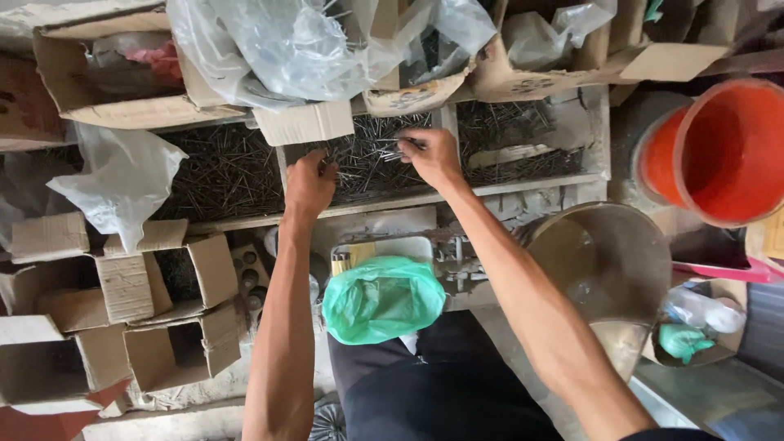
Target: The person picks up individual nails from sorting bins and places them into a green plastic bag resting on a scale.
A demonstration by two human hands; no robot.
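Head view: right hand (431,155) pinches thin dark steel nails (371,163); left hand (309,181) curled among them, grip unclear. Green plastic bag (382,298) below; torn cardboard boxes (171,294) left.

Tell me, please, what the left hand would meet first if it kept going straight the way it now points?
The left hand points up the picture, so it would likely meet the small cardboard box lying over the nails first, though depth is hard to judge.
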